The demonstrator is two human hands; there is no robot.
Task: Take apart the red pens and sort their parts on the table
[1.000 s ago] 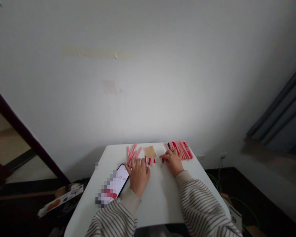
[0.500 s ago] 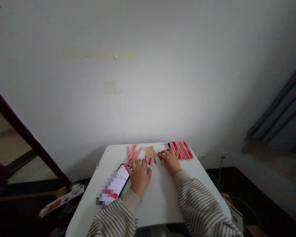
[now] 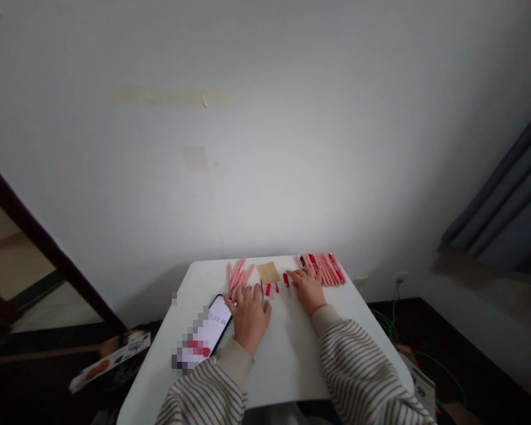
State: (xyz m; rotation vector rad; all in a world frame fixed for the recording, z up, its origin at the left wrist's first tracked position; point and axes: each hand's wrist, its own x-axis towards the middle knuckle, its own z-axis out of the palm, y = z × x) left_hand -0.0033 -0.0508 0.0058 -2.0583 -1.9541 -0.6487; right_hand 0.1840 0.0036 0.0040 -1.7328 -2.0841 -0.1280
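My left hand [image 3: 249, 314] rests on the table with its fingers spread and nothing held. Its thumb is at the upper edge of a phone [image 3: 207, 332] with a lit screen, and its fingertips lie just below a small group of pink pens [image 3: 239, 275]. My right hand [image 3: 308, 291] also lies open, fingers stretched toward a small red piece with a clear tip [image 3: 286, 280]. Beyond that hand is a row of pink and red pens [image 3: 327, 270]. Between the hands are a tan paper square [image 3: 268, 272] and small red pieces [image 3: 268, 290], too small to name exactly.
The white table [image 3: 287, 360] stands against a pale wall [image 3: 265, 177]. Green cables [image 3: 383, 323] and a box [image 3: 425, 389] are on the floor at right. A grey curtain [image 3: 504, 206] hangs at the right, and a dark frame [image 3: 48, 236] slants at the left.
My right fingers have drawn slightly right, away from the red piece with the clear tip, which now shows fully. My left hand stays almost in place.
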